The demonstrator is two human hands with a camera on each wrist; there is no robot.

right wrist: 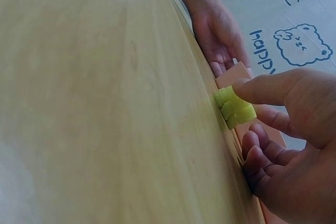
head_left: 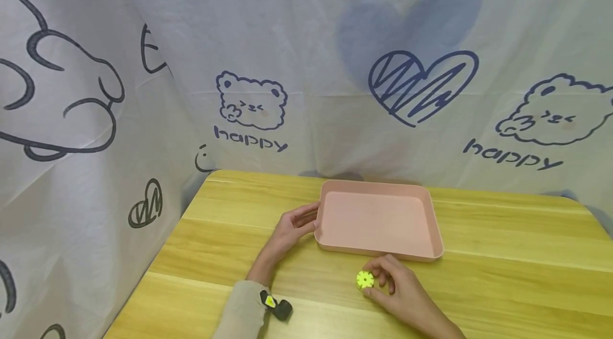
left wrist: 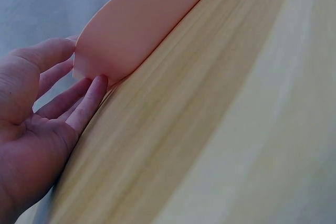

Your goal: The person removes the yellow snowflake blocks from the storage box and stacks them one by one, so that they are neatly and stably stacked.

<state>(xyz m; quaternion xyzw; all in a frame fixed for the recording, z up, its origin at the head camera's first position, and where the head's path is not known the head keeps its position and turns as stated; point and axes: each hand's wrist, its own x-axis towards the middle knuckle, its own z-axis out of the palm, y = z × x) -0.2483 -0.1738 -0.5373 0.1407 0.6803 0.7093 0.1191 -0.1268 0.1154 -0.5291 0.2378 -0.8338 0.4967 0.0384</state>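
Observation:
A pink rectangular tray (head_left: 378,216) lies on the wooden table. My left hand (head_left: 292,230) is at its left side, the fingers fairly straight and touching the outer wall (left wrist: 126,30) near a corner. In front of the tray, my right hand (head_left: 399,286) pinches a small stack of yellow-green notched discs (head_left: 365,279) between thumb and fingers. The top disc has a hole in its middle. From the side, the right wrist view shows the stack (right wrist: 234,107) close to the tabletop; whether it touches the wood I cannot tell.
The wooden table (head_left: 507,259) extends to both sides of the tray. White cloth (head_left: 316,62) with hearts, bears and the word happy hangs behind the table and along its left. A black strap device (head_left: 278,306) sits on the left sleeve.

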